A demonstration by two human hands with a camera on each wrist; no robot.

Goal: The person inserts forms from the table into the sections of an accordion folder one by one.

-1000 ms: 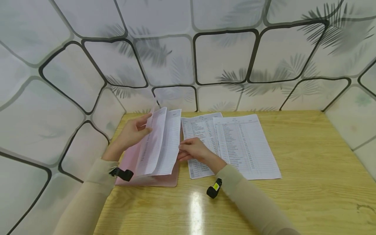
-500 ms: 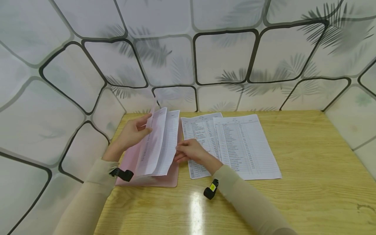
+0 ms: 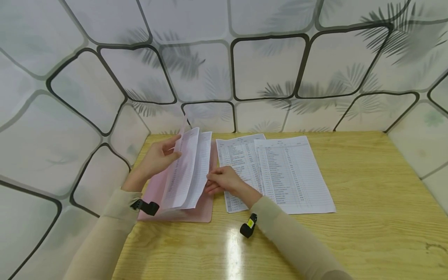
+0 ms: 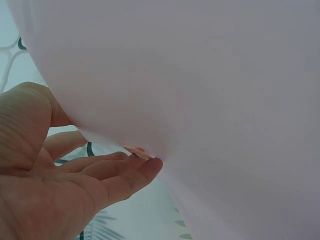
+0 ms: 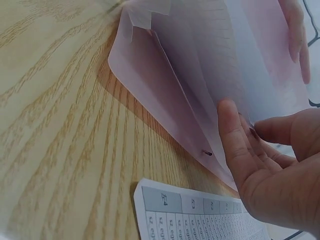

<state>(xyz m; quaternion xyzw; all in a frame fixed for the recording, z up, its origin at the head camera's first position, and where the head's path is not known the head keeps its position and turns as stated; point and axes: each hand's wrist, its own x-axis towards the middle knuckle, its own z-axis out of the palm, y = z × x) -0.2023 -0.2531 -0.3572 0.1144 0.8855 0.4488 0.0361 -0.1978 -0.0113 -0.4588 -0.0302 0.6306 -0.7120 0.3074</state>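
Note:
A pink translucent document folder [image 3: 204,216] lies partly open at the table's left. My left hand [image 3: 157,157] pinches the edge of its raised cover between thumb and fingers. In the left wrist view the pale pink cover [image 4: 200,95] fills most of the picture. Two printed sheets stand fanned inside the folder, one behind the cover and another sheet of paper [image 3: 198,175] to its right. My right hand [image 3: 225,181] pinches that right sheet's outer edge between thumb and fingers. A small snap button [image 5: 207,152] shows on the folder near the right hand's fingers.
To the right of the folder, two printed lists overlap: a left one [image 3: 236,149] partly beneath a right one [image 3: 297,175]. They lie on a light wooden table [image 3: 367,186]. Patterned walls [image 3: 269,70] stand behind it and at both sides.
My right hand has shifted slightly left, bringing the outer edge of the sheet of paper toward the folder's inside. The left hand and the raised cover have stayed in place.

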